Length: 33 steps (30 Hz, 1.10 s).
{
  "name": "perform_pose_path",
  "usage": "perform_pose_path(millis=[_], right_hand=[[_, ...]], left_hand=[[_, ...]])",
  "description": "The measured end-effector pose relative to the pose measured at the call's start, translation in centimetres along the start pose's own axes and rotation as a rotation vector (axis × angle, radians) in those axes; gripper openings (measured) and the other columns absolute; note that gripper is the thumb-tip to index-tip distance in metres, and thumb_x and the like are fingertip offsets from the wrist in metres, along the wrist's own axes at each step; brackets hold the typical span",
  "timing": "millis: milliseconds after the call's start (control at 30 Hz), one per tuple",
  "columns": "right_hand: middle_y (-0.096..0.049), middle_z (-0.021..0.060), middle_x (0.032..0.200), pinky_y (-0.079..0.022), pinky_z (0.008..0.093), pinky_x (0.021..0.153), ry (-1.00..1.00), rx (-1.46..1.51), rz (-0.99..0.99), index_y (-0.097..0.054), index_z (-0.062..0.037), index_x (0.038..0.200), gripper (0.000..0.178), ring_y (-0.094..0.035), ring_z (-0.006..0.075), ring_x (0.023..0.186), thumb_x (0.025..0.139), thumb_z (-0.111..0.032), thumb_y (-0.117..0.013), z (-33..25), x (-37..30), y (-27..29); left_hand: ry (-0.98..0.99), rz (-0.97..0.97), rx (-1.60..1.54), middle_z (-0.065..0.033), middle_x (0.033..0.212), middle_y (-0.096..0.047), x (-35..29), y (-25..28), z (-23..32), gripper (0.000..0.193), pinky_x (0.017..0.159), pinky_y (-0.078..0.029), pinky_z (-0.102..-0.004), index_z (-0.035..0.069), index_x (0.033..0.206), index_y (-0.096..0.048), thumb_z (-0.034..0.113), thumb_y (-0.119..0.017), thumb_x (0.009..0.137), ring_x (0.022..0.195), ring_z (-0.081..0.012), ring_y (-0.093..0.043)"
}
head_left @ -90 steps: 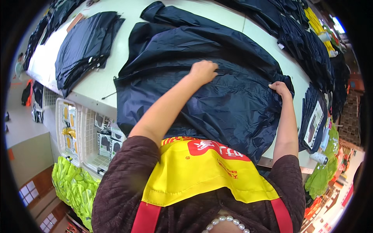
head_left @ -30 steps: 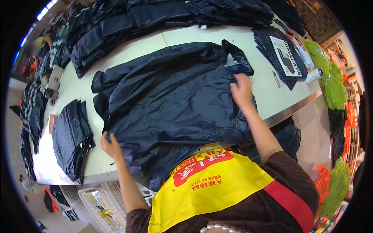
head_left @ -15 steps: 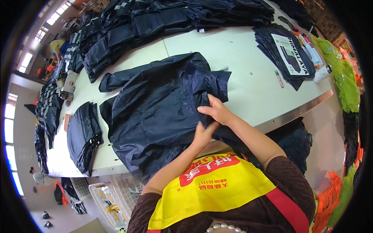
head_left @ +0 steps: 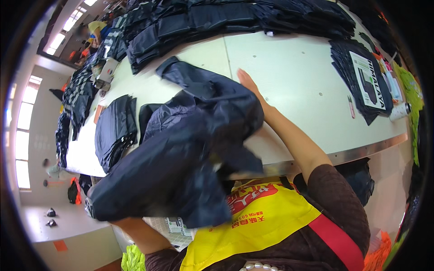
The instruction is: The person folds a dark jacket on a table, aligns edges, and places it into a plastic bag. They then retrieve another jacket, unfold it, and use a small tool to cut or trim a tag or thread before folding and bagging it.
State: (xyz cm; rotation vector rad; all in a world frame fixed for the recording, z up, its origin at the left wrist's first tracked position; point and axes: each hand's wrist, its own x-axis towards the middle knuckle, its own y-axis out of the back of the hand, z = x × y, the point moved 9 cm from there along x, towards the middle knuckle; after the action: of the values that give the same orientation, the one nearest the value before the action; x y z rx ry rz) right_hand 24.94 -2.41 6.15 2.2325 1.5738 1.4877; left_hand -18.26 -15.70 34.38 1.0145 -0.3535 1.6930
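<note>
I'm mid-fold: my right hand (head_left: 247,83) lies flat, fingers spread, on the jacket (head_left: 190,135); my left hand's hidden beneath it, grip unclear. Next: smoothing it flat, I judge.

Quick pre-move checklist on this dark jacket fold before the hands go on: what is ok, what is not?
1. Right hand on the navy jacket: ok, it lies flat on the table against the jacket's far edge.
2. Left hand grip: cannot tell, the hand is hidden under the lifted jacket; only the forearm shows.
3. Jacket lying flat: not ok, its near part is raised and bunched over the table edge.
4. Bare table to the right of the jacket: ok.
5. Folded dark stack to the left apart from the jacket: cannot tell, the cloth looks close to it.
</note>
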Motion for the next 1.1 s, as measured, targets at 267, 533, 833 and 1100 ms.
perform_pose_path(millis=[267, 533, 833, 1100], right_hand=[[-0.063, 0.0188, 0.093, -0.049, 0.0351, 0.077, 0.237, 0.719, -1.000, -0.055, -0.0012, 0.111, 0.053, -0.063, 0.0312, 0.086, 0.070, -0.026, -0.077, -26.2, 6.1, -2.8], [-0.062, 0.0187, 0.088, -0.047, 0.0334, 0.070, 0.176, 1.306, -1.164, -0.056, 0.0080, 0.092, 0.039, -0.061, 0.0238, 0.084, 0.073, -0.026, -0.061, -43.5, 8.1, 8.5], [-0.058, 0.0124, 0.114, -0.050, 0.0300, 0.086, -0.997, 1.639, -0.383, -0.051, 0.0011, 0.122, 0.047, -0.061, 0.0193, 0.096, 0.088, -0.030, -0.059, -24.8, -3.4, 14.5], [-0.064, 0.0101, 0.101, -0.049, 0.0282, 0.080, -1.319, 0.573, 0.404, -0.057, 0.0030, 0.110, 0.040, -0.062, 0.0173, 0.087, 0.094, -0.033, -0.050, -3.6, -19.4, 22.8]], left_hand=[[-0.061, 0.216, 0.671, -0.0116, 0.108, -0.060, 5.6, 17.3, 5.3, 0.033, 0.090, -0.044, -0.0340, 0.002, 0.108, -0.057, 0.026, -0.056, 0.086, 0.101, -0.0234, -0.057], [-0.180, 0.144, 0.906, -0.0137, 0.112, -0.059, 15.7, 19.4, 6.6, 0.029, 0.092, -0.043, -0.0362, 0.002, 0.108, -0.058, 0.022, -0.053, 0.088, 0.106, -0.0264, -0.055], [-0.480, -0.147, 0.747, -0.0161, 0.116, -0.057, 30.2, -6.0, 4.6, 0.026, 0.095, -0.042, -0.0387, 0.001, 0.107, -0.058, 0.019, -0.050, 0.090, 0.111, -0.0298, -0.053], [-0.979, -0.631, 0.231, -0.0182, 0.120, -0.056, 11.9, -41.5, -3.3, 0.024, 0.097, -0.041, -0.0409, 0.001, 0.107, -0.058, 0.016, -0.048, 0.092, 0.116, -0.0329, -0.051]])
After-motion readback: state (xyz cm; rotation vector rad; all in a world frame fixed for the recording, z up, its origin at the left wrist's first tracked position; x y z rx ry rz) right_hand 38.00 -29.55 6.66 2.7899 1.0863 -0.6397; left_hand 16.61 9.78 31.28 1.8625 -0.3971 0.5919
